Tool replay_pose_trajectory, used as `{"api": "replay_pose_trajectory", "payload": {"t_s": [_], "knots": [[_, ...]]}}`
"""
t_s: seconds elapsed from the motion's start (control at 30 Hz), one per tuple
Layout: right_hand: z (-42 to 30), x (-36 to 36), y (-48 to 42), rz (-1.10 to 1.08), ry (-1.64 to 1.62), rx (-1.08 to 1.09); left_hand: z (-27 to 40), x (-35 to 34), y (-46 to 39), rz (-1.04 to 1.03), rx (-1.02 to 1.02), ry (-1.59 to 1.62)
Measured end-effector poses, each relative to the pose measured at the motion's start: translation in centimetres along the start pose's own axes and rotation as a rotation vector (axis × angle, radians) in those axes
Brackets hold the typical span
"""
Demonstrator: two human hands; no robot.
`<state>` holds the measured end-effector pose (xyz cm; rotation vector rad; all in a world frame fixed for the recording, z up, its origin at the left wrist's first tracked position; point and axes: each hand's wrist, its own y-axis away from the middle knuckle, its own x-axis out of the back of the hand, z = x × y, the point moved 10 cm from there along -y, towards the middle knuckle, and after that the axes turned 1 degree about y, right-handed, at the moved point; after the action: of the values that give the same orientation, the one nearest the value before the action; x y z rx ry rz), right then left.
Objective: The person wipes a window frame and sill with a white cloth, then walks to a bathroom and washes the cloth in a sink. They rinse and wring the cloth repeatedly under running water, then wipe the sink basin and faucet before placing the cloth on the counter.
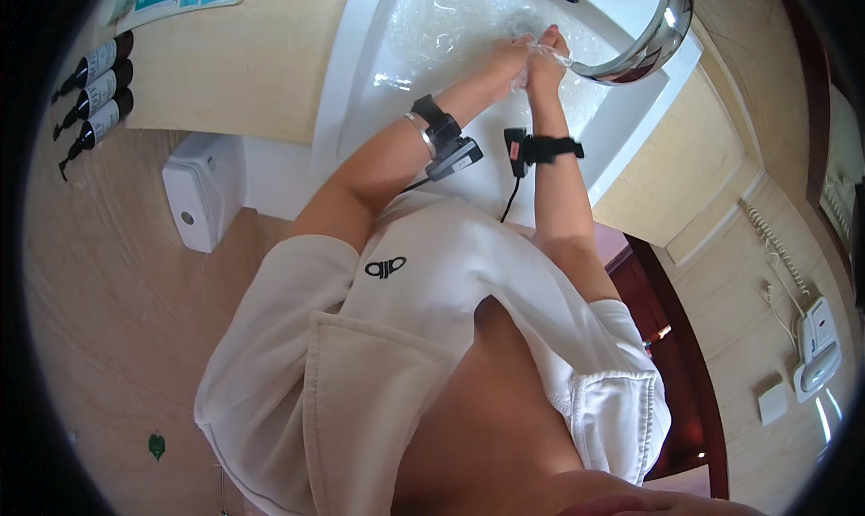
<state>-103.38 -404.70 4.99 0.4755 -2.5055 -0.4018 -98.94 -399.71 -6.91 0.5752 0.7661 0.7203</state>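
Both my hands are over a white washbasin [336,114] at the top of the view. Water runs from the curved chrome faucet [669,33] onto them. My left hand [508,58] and my right hand [546,60] are close together and appear to touch. Their fingers partly hide one another, and splashing water blurs them; whether anything small lies between them I cannot tell. Rippling water with bubbles [432,49] covers the basin's bottom. A black strap with a small device [454,151] is around my left wrist, and a similar wrist device [515,152] is on my right.
Beige countertop [230,63] flanks the basin. Several dark pump bottles, including one [108,120], stand at the left wall. A white wall-mounted dispenser [203,191] sits below them. A wall-mounted hair dryer [819,347] with a coiled cord is at right. Cables hang from both wrist devices.
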Motion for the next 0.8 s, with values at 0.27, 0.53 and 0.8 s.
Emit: {"api": "replay_pose_trajectory", "payload": {"t_s": [0.27,0.53,0.8], "knots": [[-1.0,1.9,-0.2,0.16,0.059,0.128,3.3,-2.3,4.6,-0.161,0.112,0.046],[2.9,2.4,-1.3,0.244,-0.152,0.268,3.3,-2.5,3.4,-0.068,0.118,-0.22],[4.4,3.0,-2.3,0.341,-0.116,0.25,1.7,-2.8,4.1,-0.1,0.241,0.074]]}}
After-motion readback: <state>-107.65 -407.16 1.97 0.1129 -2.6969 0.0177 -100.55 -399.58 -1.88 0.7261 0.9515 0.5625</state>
